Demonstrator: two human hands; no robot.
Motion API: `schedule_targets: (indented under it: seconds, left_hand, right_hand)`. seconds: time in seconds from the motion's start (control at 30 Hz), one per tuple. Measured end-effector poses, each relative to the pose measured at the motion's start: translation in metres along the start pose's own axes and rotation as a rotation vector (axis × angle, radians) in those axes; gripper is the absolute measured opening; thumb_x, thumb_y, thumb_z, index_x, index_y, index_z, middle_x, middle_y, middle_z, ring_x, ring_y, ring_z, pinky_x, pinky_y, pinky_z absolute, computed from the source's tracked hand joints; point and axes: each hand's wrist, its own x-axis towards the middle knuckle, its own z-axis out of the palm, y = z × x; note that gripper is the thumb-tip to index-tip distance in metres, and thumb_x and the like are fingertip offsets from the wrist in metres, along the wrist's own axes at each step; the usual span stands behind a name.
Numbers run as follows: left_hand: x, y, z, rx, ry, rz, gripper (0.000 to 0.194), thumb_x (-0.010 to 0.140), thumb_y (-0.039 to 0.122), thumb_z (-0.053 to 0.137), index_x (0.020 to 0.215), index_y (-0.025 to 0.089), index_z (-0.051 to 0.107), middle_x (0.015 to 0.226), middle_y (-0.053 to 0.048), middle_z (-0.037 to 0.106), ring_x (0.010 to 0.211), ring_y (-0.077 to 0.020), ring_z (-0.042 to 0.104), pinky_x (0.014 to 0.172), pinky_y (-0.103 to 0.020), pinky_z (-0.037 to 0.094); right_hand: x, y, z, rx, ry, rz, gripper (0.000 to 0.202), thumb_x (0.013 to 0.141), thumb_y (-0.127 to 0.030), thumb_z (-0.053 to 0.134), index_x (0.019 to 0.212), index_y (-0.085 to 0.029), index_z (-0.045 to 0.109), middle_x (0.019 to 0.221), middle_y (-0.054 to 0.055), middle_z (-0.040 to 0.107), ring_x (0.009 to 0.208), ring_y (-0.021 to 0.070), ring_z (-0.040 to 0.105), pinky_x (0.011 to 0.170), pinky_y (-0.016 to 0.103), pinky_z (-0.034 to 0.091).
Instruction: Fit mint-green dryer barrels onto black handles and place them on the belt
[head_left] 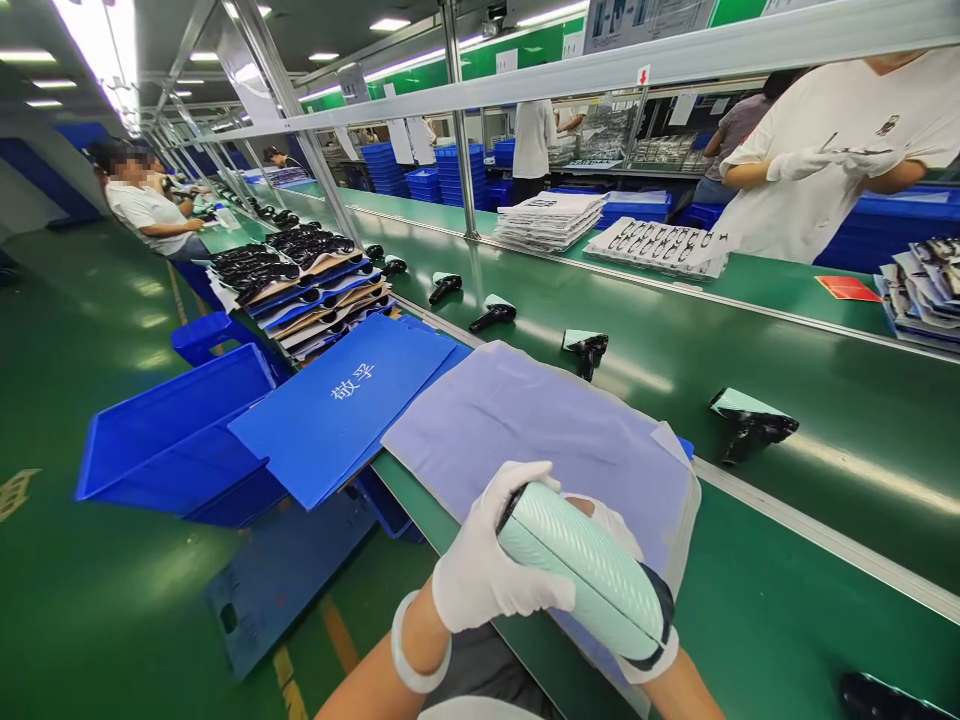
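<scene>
A mint-green hair dryer (585,570) with a ribbed shell and black ends is held up close to me, tilted down to the right. My left hand (495,560), in a white glove, wraps its far end, thumb along the near side. My right hand (615,530), also gloved, is mostly hidden behind the body and grips it from beyond; the glove shows above and below the shell. Under both hands a pale lilac cloth-like sheet (525,430) covers part of the green bench. The dryer's handle is hidden from me.
Several mint-and-black hair dryers (750,425) lie along the green conveyor (660,350). Blue plastic sheets (345,400) overhang the bench's left edge beside a blue crate (180,430). Layered stacks of black parts (315,250) stand beyond. A gloved co-worker (840,150) stands across the line.
</scene>
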Motion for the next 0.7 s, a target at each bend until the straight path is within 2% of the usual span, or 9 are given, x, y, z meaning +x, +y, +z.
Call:
schedule_targets:
  seconds: [0.13, 0.23, 0.3, 0.47, 0.57, 0.7]
  left_hand:
    - [0.000, 0.002, 0.000, 0.025, -0.020, -0.010, 0.090, 0.055, 0.053, 0.091, 0.134, 0.032, 0.053, 0.118, -0.007, 0.057, 0.107, -0.0311, 0.057, 0.093, -0.042, 0.047]
    - [0.000, 0.003, 0.000, 0.044, -0.024, -0.001, 0.091, 0.054, 0.054, 0.091, 0.134, 0.033, 0.053, 0.119, -0.006, 0.058, 0.108, -0.0312, 0.057, 0.093, -0.042, 0.047]
    - [0.000, 0.003, 0.000, 0.054, -0.030, 0.007, 0.092, 0.054, 0.055, 0.091, 0.135, 0.035, 0.052, 0.119, -0.006, 0.058, 0.108, -0.0307, 0.057, 0.094, -0.042, 0.046]
    - [0.000, 0.005, 0.000, 0.084, -0.043, 0.019, 0.095, 0.052, 0.056, 0.091, 0.136, 0.038, 0.050, 0.120, -0.004, 0.058, 0.109, -0.0291, 0.056, 0.097, -0.041, 0.043]
    - [0.000, 0.006, 0.000, 0.082, -0.063, -0.001, 0.096, 0.052, 0.056, 0.091, 0.137, 0.040, 0.049, 0.123, -0.003, 0.057, 0.111, -0.0289, 0.056, 0.098, -0.040, 0.042]
    - [0.001, 0.007, -0.001, 0.057, -0.088, -0.019, 0.089, 0.057, 0.058, 0.087, 0.136, 0.042, 0.049, 0.123, -0.002, 0.056, 0.112, -0.0282, 0.054, 0.099, -0.040, 0.042]
  right_hand:
    - [0.012, -0.009, -0.014, 0.007, -0.004, 0.052, 0.021, 0.091, -0.032, 0.042, 0.078, -0.024, 0.056, 0.070, 0.001, 0.058, 0.066, 0.0186, 0.056, 0.059, 0.031, 0.045]
    - [0.016, -0.005, -0.020, -0.120, 0.091, -0.103, 0.012, 0.087, -0.028, 0.046, 0.089, -0.023, 0.057, 0.080, 0.004, 0.060, 0.076, 0.0207, 0.059, 0.068, 0.033, 0.049]
    - [0.016, 0.002, -0.021, -0.235, 0.152, -0.194, 0.015, 0.085, -0.023, 0.048, 0.095, -0.023, 0.059, 0.092, 0.007, 0.065, 0.088, 0.0228, 0.063, 0.078, 0.036, 0.051]
    - [0.015, 0.017, -0.017, -0.421, 0.300, -0.172, 0.024, 0.091, -0.013, 0.043, 0.098, -0.023, 0.064, 0.110, 0.007, 0.069, 0.114, 0.0251, 0.060, 0.102, 0.046, 0.045]
    - [0.019, 0.017, -0.020, -0.452, 0.364, -0.157, 0.023, 0.095, -0.016, 0.044, 0.104, -0.025, 0.063, 0.108, 0.006, 0.069, 0.113, 0.0245, 0.061, 0.105, 0.049, 0.043]
    - [0.029, 0.010, -0.029, -0.495, 0.457, -0.174, 0.017, 0.095, -0.025, 0.051, 0.109, -0.025, 0.060, 0.102, 0.006, 0.070, 0.106, 0.0254, 0.063, 0.099, 0.048, 0.047]
